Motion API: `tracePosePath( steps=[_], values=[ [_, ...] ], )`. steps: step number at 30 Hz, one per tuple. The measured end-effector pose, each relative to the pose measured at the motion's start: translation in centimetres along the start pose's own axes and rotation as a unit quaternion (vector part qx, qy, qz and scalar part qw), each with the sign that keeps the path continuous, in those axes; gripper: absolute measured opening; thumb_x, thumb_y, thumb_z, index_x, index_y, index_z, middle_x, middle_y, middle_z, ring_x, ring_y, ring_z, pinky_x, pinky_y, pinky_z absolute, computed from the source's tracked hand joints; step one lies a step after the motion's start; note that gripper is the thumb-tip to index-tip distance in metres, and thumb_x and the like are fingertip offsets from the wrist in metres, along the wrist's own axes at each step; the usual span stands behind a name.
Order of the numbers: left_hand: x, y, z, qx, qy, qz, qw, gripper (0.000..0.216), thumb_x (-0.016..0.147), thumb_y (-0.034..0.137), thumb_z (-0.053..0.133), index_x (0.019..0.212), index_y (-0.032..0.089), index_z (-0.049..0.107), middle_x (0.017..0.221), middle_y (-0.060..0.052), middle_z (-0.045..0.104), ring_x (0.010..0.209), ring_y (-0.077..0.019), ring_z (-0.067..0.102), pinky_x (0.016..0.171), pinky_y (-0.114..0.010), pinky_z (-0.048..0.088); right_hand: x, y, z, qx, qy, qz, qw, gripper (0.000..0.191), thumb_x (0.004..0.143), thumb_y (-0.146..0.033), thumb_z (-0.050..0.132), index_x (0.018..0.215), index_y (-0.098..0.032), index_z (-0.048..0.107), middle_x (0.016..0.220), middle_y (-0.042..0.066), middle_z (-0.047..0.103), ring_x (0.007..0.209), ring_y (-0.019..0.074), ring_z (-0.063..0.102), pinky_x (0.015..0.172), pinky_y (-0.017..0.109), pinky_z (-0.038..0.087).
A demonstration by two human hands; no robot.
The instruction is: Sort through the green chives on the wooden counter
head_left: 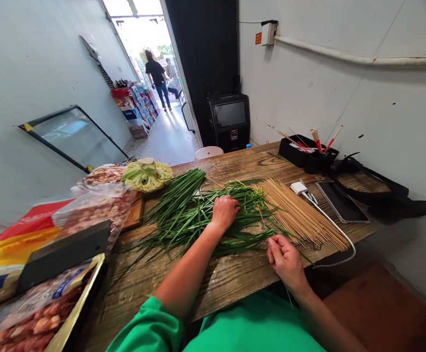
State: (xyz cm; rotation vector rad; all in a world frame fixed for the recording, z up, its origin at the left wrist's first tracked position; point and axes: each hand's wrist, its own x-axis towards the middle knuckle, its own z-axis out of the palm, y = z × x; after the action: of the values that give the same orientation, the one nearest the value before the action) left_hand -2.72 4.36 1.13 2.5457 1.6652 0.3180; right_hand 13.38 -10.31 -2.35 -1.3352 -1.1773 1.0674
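A loose heap of long green garlic chives (183,215) is spread across the middle of the wooden table (135,288). My left hand (225,213) rests on the heap, its fingers curled down and closed among the blades; its fingertips are partly hidden. Near the table's front edge, my right hand (285,258) pinches the ends of some chives between thumb and fingers. A thin stick-like end shows below that hand, too fine to make out clearly. Just beyond it lies a wide bundle of bamboo skewers (301,215), partly under chive tips.
On the left are a cauliflower (147,176), bagged meat (99,210), a cleaver (64,256) and a tray of packed meat (47,313). A white charger (299,188) with cable, a phone (342,202), a black strap (377,183) and a black holder (296,149) lie right.
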Motion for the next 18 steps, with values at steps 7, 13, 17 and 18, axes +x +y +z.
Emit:
tracePosePath(
  steps=[7,13,17,18],
  values=[
    [-0.1,-0.2,-1.8,-0.094,0.041,0.000,0.995,0.019,0.080,0.018,0.048,0.080,0.015,0.067,0.080,-0.007,0.066,0.076,-0.0175,0.059,0.073,-0.028,0.042,0.0,0.0,0.0,0.016,-0.001,0.008,1.000,0.029,0.088,-0.047,0.046,0.080,-0.020,0.049,0.047,-0.009,0.040,0.036,0.0054,0.033,0.035,0.018,0.025],
    [-0.6,-1.5,-4.8,-0.223,-0.048,0.037,0.973,0.028,0.076,0.013,0.045,0.097,0.014,0.064,0.075,-0.002,0.067,0.063,-0.0109,0.057,0.061,-0.020,0.041,0.1,0.2,-0.1,0.016,0.001,0.005,1.000,0.031,0.087,-0.049,0.046,0.081,-0.019,0.050,0.047,-0.009,0.041,0.037,0.0060,0.034,0.036,0.018,0.026],
    [-1.4,-2.5,-6.0,-0.063,-0.170,0.043,0.983,0.029,0.069,0.014,0.056,0.093,0.019,0.070,0.073,-0.003,0.068,0.070,-0.0161,0.060,0.072,-0.026,0.041,0.1,0.1,0.0,0.017,0.001,0.009,1.000,0.031,0.087,-0.049,0.046,0.081,-0.019,0.050,0.047,-0.008,0.041,0.036,0.0061,0.034,0.035,0.018,0.026],
    [-1.5,-2.6,-6.2,-0.026,-0.165,0.027,0.986,0.025,0.069,0.016,0.058,0.091,0.020,0.071,0.074,-0.003,0.069,0.074,-0.0182,0.061,0.077,-0.029,0.041,0.1,0.1,0.0,0.019,0.000,0.010,1.000,0.031,0.087,-0.049,0.046,0.082,-0.019,0.050,0.046,-0.009,0.041,0.036,0.0059,0.033,0.035,0.018,0.025]
  ],
)
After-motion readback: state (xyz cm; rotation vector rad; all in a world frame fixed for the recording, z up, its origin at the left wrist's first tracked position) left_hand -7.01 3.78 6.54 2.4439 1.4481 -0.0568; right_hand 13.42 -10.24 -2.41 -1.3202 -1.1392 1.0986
